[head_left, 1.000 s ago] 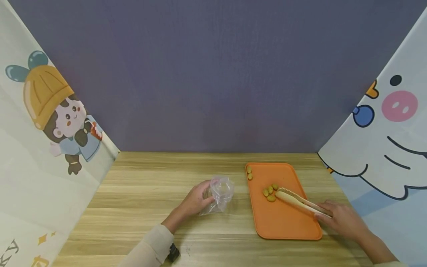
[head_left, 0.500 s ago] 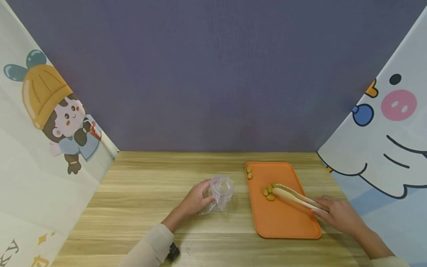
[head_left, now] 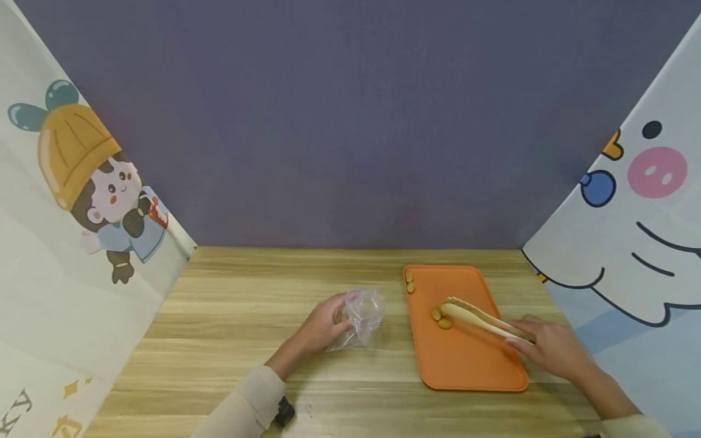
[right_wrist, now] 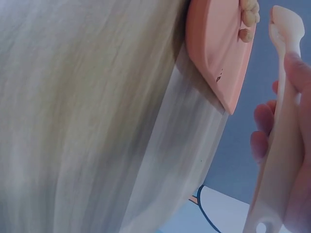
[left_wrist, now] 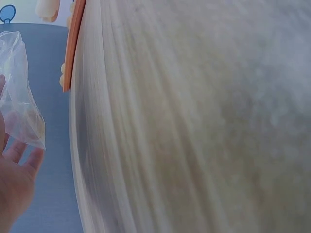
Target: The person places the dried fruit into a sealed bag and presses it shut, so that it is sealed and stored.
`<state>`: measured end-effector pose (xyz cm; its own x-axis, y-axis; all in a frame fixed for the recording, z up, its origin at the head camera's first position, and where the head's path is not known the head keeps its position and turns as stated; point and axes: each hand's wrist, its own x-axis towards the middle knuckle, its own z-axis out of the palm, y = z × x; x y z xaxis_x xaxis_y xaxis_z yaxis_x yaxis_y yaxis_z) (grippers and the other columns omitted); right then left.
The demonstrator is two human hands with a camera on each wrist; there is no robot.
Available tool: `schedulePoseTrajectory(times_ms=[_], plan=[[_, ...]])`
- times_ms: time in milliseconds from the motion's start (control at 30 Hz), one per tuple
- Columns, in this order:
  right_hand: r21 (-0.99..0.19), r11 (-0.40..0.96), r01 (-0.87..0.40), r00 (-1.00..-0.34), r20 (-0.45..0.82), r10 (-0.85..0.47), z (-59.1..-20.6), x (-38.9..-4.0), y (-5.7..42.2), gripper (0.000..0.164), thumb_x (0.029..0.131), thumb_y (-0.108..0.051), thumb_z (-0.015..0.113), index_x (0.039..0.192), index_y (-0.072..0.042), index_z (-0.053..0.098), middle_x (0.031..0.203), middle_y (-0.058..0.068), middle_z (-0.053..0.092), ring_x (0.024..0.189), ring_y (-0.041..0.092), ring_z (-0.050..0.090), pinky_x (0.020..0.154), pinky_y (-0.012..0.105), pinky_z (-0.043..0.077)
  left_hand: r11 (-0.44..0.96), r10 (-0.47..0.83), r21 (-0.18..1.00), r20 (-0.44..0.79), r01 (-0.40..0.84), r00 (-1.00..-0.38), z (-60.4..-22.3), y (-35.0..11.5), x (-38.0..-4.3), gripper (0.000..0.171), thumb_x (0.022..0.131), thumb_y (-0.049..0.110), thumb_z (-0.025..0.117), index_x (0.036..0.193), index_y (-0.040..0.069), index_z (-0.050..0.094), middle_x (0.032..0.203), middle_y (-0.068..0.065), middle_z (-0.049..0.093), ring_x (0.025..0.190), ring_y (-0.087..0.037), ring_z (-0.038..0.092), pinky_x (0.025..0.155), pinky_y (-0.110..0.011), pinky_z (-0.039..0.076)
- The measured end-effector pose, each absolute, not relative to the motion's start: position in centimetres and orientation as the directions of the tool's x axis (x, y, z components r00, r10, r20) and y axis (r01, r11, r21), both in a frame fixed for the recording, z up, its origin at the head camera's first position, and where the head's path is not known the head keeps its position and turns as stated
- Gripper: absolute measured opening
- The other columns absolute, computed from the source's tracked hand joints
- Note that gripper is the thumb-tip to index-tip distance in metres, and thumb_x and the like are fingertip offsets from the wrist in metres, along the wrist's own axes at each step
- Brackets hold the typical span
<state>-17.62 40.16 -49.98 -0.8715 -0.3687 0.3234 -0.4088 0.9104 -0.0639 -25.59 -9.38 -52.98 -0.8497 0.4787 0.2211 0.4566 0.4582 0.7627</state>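
Observation:
On the left, my left hand [head_left: 323, 325] grips a clear plastic bag [head_left: 366, 319] near its rim, the bag's mouth spread toward the right. The left wrist view shows fingers behind the bag [left_wrist: 22, 97]. My right hand [head_left: 550, 348] holds cream tongs [head_left: 476, 322], whose tips lie over a cluster of small yellow-brown oval pieces [head_left: 445, 324] on an orange tray [head_left: 471, 365]. Two of that cluster show; the tips hide the rest, and I cannot tell whether they grip any. In the right wrist view, fingers and thumb wrap the tongs [right_wrist: 277, 170].
Two more oval pieces [head_left: 410, 283] lie at the tray's far left corner. A small black object [head_left: 285, 413] sits by the left sleeve. A purple-grey panel [head_left: 356, 152] backs the wooden table [head_left: 230, 316], with cartoon-printed panels on both sides.
My right hand has moved the tongs slightly left and away from me, so their tips now cover pieces that showed before. My left hand and the bag stay still.

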Motion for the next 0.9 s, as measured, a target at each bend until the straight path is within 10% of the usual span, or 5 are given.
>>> schedulePoseTrajectory(times_ms=[900], plan=[[-0.071,0.838,-0.541,-0.771,0.44,-0.461,-48.3,-18.9,37.8,0.037,0.077,-0.027,0.087,0.107,-0.007,0.08,0.093,-0.002,0.073,0.066,-0.006,0.049,0.053,0.021,0.042,0.448,0.488,0.758,0.237,0.474,-0.84,-52.8,-9.2,-25.6,0.061,0.093,0.02,0.073,0.15,0.026,0.05,0.146,-0.004,0.06,0.134,-0.029,0.057,0.114,-0.056,0.045]])
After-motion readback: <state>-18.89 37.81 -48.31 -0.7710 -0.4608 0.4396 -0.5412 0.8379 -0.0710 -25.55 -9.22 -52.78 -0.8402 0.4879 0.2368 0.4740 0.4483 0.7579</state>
